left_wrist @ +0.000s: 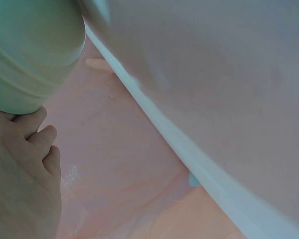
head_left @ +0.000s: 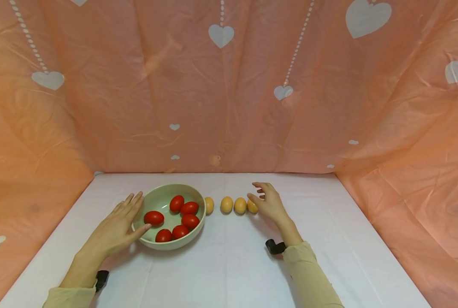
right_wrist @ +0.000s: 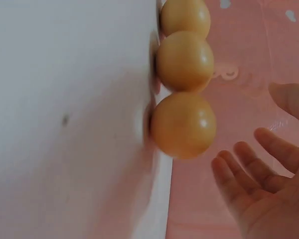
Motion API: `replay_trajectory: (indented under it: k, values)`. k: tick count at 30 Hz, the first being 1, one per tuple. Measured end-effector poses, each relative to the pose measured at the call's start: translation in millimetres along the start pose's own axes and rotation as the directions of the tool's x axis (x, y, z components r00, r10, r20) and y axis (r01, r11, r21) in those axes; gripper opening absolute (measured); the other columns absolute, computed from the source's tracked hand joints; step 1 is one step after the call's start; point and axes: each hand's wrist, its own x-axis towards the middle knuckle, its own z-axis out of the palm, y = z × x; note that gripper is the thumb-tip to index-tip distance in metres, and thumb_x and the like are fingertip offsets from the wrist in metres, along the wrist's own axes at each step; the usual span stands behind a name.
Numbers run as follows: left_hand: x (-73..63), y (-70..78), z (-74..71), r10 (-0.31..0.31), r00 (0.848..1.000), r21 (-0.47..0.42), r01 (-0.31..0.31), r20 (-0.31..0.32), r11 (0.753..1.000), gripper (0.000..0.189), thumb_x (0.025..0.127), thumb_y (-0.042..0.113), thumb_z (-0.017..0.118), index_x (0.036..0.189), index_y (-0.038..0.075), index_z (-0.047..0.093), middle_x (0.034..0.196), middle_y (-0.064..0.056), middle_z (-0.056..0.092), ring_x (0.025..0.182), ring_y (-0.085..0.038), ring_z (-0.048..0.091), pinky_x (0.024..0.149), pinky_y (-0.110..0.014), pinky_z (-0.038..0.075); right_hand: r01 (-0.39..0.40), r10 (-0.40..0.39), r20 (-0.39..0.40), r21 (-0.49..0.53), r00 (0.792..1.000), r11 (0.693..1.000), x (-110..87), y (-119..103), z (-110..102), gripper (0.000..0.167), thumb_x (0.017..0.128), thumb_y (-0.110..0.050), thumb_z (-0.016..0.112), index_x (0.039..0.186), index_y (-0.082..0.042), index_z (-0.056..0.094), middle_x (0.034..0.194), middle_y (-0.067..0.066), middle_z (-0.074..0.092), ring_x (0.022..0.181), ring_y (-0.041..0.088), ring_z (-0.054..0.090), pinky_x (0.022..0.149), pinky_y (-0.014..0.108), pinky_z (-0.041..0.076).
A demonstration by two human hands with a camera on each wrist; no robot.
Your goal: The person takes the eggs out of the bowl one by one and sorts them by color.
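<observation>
A pale green bowl (head_left: 163,247) stands on the left of the table and contains several glossy red egg-shaped pieces (head_left: 154,218). My left hand (head_left: 115,226) rests against its left side, fingers extended outside and thumb over the rim. In the left wrist view the fingers (left_wrist: 35,127) touch the bowl's outer wall (left_wrist: 35,59). To the right of the bowl, several yellow eggs (head_left: 226,205) lie in a row. My right hand (head_left: 269,205) hovers beside the rightmost yellow egg (right_wrist: 183,125), thumb and fingers spread apart and holding nothing. The bowl partly hides the leftmost yellow egg (head_left: 209,205).
White cloth covers the table (head_left: 229,273). Orange curtain with hearts (head_left: 221,107) closes off the back and both sides. Small black wrist cameras (head_left: 275,247) sit under both wrists.
</observation>
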Motion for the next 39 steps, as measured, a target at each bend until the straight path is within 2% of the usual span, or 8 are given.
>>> replay_trajectory:
  k: [3, 9, 16, 23, 27, 32, 39]
  values:
    - [-0.4, -0.2, 0.0, -0.003, 1.000, 0.004, 0.003, 0.002, 1.000, 0.088, 0.098, 0.050, 0.066, 0.158, -0.006, 0.035, 0.166, -0.023, 0.033, 0.153, -0.045, 0.029, 0.129, -0.048, 0.020, 0.039, -0.038, -0.019, 0.032, 0.999, 0.999, 1.1, -6.6, 3.7, 0.047, 0.096, -0.014, 0.074, 0.138, 0.003, 0.061, 0.137, 0.024, 0.058, 0.118, 0.039, 0.063, 0.100, 0.051, 0.056]
    - [-1.2, 0.0, 0.0, -0.008, 1.000, 0.003, 0.008, 0.011, 1.000, 0.088, 0.098, 0.050, 0.065, 0.159, -0.006, 0.034, 0.166, -0.023, 0.033, 0.153, -0.045, 0.028, 0.130, -0.044, 0.015, 0.121, -0.120, -0.021, 0.037, 0.993, 0.992, 3.2, -21.8, 17.3, 0.045, 0.095, -0.013, 0.074, 0.136, 0.002, 0.063, 0.135, 0.021, 0.061, 0.117, 0.037, 0.064, 0.098, 0.049, 0.058]
    - [-2.3, 0.0, 0.2, -0.002, 1.000, -0.005, 0.002, 0.002, 1.000, 0.088, 0.097, 0.049, 0.067, 0.158, -0.007, 0.035, 0.165, -0.024, 0.034, 0.153, -0.045, 0.029, 0.131, -0.036, 0.009, 0.227, -0.228, 0.021, 0.038, 0.973, 0.973, 6.5, -46.4, 34.3, 0.042, 0.097, -0.014, 0.074, 0.135, 0.001, 0.064, 0.135, 0.017, 0.062, 0.116, 0.033, 0.065, 0.097, 0.045, 0.059]
    - [-2.6, -0.7, 0.8, -0.005, 1.000, 0.000, 0.005, 0.011, 1.000, 0.089, 0.098, 0.050, 0.066, 0.158, -0.007, 0.034, 0.165, -0.024, 0.033, 0.152, -0.046, 0.029, 0.131, -0.039, 0.011, 0.298, -0.304, 0.085, 0.075, 0.949, 0.952, 12.6, -66.2, 53.9, 0.042, 0.098, -0.014, 0.072, 0.136, 0.001, 0.063, 0.136, 0.017, 0.061, 0.116, 0.033, 0.064, 0.097, 0.047, 0.059]
    - [-2.4, -0.3, 0.2, -0.012, 1.000, 0.001, 0.012, 0.017, 1.000, 0.089, 0.098, 0.051, 0.065, 0.158, -0.007, 0.034, 0.165, -0.024, 0.033, 0.152, -0.046, 0.029, 0.131, -0.042, 0.014, 0.342, -0.350, 0.123, 0.080, 0.929, 0.936, 15.8, -78.6, 64.0, 0.041, 0.098, -0.014, 0.071, 0.135, 0.002, 0.063, 0.136, 0.017, 0.061, 0.116, 0.032, 0.064, 0.096, 0.046, 0.059]
    - [-1.0, -0.6, 0.0, -0.022, 0.999, 0.003, 0.022, 0.031, 1.000, 0.090, 0.098, 0.052, 0.065, 0.159, -0.007, 0.032, 0.166, -0.024, 0.032, 0.153, -0.046, 0.028, 0.130, -0.046, 0.017, 0.414, -0.418, 0.184, 0.062, 0.890, 0.908, 19.7, -94.1, 76.1, 0.039, 0.099, -0.014, 0.071, 0.134, 0.001, 0.063, 0.134, 0.016, 0.061, 0.115, 0.032, 0.065, 0.097, 0.039, 0.059]
    - [0.9, -1.1, 1.0, -0.031, 0.999, 0.005, 0.031, 0.040, 1.000, 0.091, 0.098, 0.052, 0.065, 0.159, -0.006, 0.032, 0.166, -0.024, 0.031, 0.153, -0.046, 0.027, 0.126, -0.054, 0.024, 0.456, -0.444, 0.314, 0.039, 0.839, 0.889, 26.1, -114.2, 90.4, 0.041, 0.100, -0.015, 0.070, 0.137, 0.000, 0.062, 0.138, 0.016, 0.058, 0.117, 0.034, 0.065, 0.100, 0.039, 0.057]
